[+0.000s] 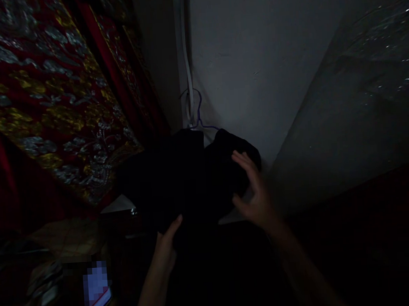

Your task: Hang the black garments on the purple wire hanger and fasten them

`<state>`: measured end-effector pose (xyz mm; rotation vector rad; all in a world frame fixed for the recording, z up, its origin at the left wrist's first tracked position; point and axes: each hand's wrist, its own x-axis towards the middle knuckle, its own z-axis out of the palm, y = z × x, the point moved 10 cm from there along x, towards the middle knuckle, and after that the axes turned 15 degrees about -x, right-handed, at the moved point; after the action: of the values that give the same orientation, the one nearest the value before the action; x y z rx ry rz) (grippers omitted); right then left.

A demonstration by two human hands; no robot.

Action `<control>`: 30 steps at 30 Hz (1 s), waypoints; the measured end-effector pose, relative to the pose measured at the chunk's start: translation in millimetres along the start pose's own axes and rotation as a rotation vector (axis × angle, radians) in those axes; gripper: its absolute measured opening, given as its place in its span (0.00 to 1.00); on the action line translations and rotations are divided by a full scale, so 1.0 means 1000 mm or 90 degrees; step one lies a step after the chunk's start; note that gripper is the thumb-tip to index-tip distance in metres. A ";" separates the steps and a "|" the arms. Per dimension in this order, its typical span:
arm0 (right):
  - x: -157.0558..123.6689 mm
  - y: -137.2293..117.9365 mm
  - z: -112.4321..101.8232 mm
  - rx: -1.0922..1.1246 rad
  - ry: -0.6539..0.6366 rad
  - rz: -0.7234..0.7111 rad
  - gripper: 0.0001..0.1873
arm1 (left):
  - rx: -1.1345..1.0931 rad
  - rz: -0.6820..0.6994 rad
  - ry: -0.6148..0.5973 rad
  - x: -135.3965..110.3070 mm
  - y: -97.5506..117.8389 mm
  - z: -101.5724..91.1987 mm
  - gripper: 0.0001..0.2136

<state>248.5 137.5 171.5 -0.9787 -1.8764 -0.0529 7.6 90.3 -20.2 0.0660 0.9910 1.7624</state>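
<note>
A black garment with what looks like short sleeves hangs in the middle of the head view on a thin purple wire hanger. My left hand is at its lower left part, the thumb over the front of the cloth and the fingers out of sight behind it; it appears to grip the fabric. Beside the garment's right sleeve is my right hand, thumb and fingers spread apart around the edge with nothing held. Folds in the cloth are lost in the darkness.
The hanger hooks onto a pale cord or pipe along the white wall. Red cloth with gold and silver embroidery hangs at the left. A lit phone is at lower left. Shiny clear plastic sheeting covers the right side.
</note>
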 end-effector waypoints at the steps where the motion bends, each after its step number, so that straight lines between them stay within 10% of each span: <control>1: -0.023 0.005 0.007 0.090 0.023 0.071 0.37 | -0.004 -0.034 0.025 -0.004 -0.009 -0.006 0.17; 6: -0.157 0.039 0.094 0.325 -0.057 0.594 0.23 | -0.047 -0.181 0.062 -0.021 -0.047 -0.022 0.11; 12: -0.171 0.022 0.119 0.384 -0.153 0.666 0.28 | -0.048 -0.189 0.017 -0.033 -0.055 -0.017 0.14; 15: -0.153 0.015 0.113 0.398 -0.169 0.617 0.25 | 0.043 0.018 0.040 -0.028 -0.025 -0.022 0.23; 18: -0.145 0.007 0.112 0.422 -0.202 0.563 0.23 | 0.177 0.447 0.074 -0.043 0.032 -0.026 0.36; 21: -0.144 0.000 0.117 0.449 -0.242 0.539 0.22 | 0.328 0.725 0.020 -0.070 0.043 -0.016 0.35; 26: -0.143 -0.011 0.129 0.448 -0.334 0.522 0.25 | 0.524 0.464 -0.299 -0.052 -0.025 0.017 0.11; 30: -0.137 -0.008 0.129 0.417 -0.380 0.533 0.26 | 0.504 0.395 -0.345 -0.055 -0.034 0.034 0.11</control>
<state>174.0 104.9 1.4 -1.2876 -1.6285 1.3831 73.5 69.1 2.5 1.3981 1.2617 1.6105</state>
